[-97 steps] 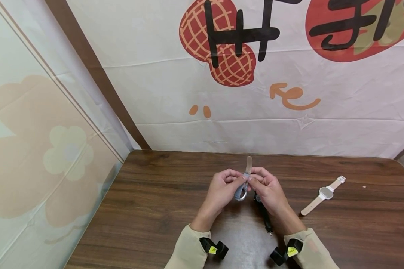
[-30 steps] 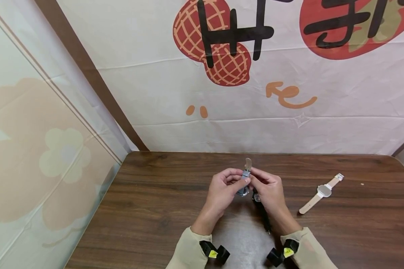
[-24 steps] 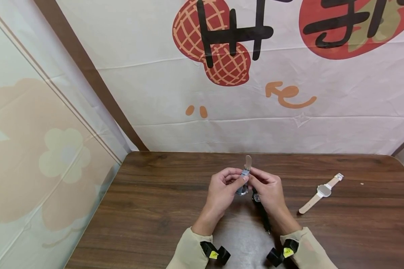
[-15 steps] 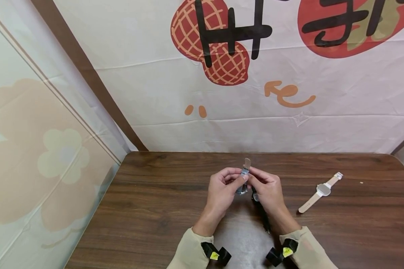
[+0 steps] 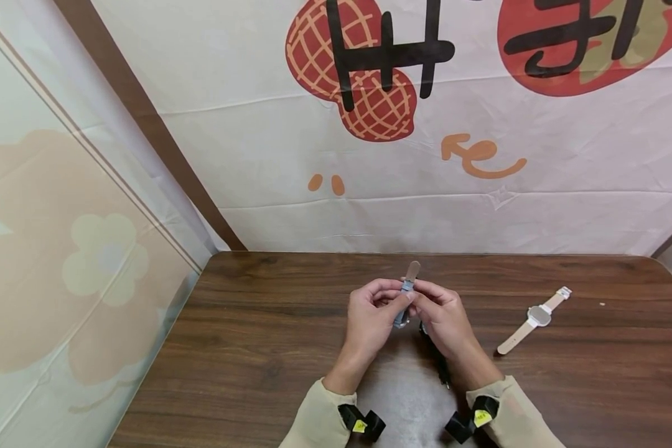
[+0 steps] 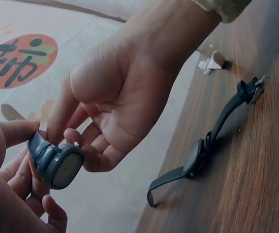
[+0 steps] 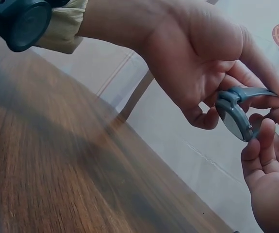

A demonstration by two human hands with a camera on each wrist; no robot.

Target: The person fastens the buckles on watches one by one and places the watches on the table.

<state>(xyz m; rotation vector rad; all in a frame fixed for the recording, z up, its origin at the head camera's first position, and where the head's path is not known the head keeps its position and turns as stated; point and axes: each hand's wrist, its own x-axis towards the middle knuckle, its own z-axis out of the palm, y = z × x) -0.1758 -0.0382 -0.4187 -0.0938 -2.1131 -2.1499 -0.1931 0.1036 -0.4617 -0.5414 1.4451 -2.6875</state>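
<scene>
Both hands hold a blue-grey wristwatch (image 5: 400, 321) above the table, its strap pointing away from the body. My left hand (image 5: 369, 317) pinches the strap between thumb and fingers. From the other side, my right hand (image 5: 445, 314) grips the strap with thumb and fingertips touching the left ones. The pale strap end (image 5: 412, 270) sticks out past the fingertips. In the left wrist view the watch's case (image 6: 66, 167) hangs between the hands; in the right wrist view the strap (image 7: 255, 91) runs from case to fingertips. The fingers hide most of the buckle.
A black wristwatch (image 6: 193, 158) lies on the wooden table (image 5: 257, 348), partly under the right hand in the head view. To the right lies a wristwatch with a pale strap (image 5: 539, 315). A printed cloth (image 5: 291, 230) hangs behind the table's far edge.
The strap end was upright, then bent; now it stands straighter and leans right. The watch case has turned more edge-on, and the right hand has shifted slightly left. Both hands keep their grip.
</scene>
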